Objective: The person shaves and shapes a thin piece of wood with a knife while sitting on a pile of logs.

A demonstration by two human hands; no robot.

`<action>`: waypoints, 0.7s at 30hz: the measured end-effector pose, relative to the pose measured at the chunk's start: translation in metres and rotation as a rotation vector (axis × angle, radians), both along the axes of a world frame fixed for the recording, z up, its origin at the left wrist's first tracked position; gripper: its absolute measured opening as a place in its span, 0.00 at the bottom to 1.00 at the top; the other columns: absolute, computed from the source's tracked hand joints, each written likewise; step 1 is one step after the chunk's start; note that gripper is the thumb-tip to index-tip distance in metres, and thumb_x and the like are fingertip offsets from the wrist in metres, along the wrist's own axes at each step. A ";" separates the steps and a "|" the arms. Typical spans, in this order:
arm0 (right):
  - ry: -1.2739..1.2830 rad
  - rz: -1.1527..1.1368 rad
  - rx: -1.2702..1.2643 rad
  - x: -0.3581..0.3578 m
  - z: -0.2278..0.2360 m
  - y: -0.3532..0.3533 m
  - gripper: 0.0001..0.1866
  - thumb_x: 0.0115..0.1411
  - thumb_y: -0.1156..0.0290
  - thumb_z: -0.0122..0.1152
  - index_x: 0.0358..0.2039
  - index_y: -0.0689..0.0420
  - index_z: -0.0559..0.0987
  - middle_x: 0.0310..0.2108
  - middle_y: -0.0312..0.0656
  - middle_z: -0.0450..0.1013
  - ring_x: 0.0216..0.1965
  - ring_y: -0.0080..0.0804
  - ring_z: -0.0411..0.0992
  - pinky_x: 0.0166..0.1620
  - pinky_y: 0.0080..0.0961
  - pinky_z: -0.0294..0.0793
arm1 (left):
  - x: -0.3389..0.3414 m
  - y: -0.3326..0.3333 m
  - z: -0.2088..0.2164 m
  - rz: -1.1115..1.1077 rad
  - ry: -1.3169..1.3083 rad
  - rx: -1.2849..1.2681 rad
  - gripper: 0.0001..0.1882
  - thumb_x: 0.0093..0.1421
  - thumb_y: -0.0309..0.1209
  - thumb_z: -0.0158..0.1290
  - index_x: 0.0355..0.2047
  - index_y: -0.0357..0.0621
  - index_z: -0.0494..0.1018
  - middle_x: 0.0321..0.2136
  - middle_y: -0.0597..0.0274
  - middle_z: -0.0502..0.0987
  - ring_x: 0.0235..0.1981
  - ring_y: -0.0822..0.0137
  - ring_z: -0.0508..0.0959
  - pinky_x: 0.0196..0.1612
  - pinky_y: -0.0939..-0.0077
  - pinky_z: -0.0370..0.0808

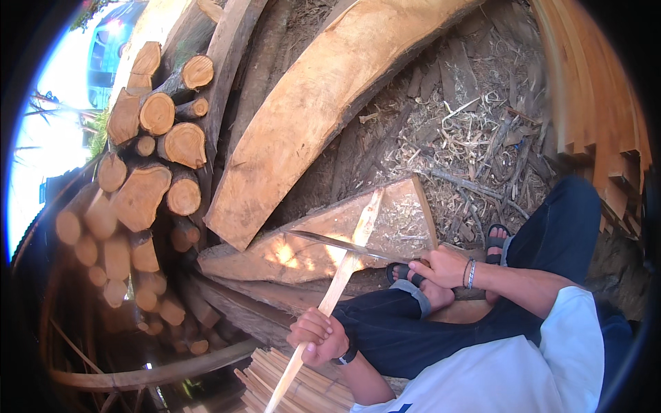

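My left hand (318,335) is closed around a long pale wooden stick (339,283), below its middle. The stick slants up and away, and its far end lies over a flat wedge-shaped wood slab (396,220). In my right hand (442,267) is the handle of a long-bladed knife (318,239), mostly covered by my fingers. The blade points left and crosses the stick above my left hand, over the slab. Whether its edge bites into the wood I cannot tell.
Cut logs (184,196) are piled at the left. A big curved plank (296,131) lies beyond the slab. Shavings and bark (475,131) cover the ground. Sawn boards (599,89) stand far right. Several thin sticks (310,389) lie near my left forearm; my sandalled feet (430,292) are close by.
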State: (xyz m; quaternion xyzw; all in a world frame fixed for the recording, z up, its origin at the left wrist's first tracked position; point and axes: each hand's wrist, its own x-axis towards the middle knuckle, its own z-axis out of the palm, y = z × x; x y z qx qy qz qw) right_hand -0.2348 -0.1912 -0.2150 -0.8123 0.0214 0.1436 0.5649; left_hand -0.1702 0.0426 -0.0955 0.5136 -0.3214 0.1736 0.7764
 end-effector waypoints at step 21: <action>-0.027 -0.001 -0.061 0.004 -0.011 0.007 0.35 0.63 0.44 0.44 0.22 0.66 0.80 0.18 0.61 0.72 0.25 0.59 0.75 0.35 0.47 0.75 | -0.013 0.018 -0.014 0.094 0.062 -0.035 0.17 0.48 0.34 0.47 0.09 0.50 0.53 0.05 0.68 0.54 0.08 0.74 0.56 0.18 0.82 0.58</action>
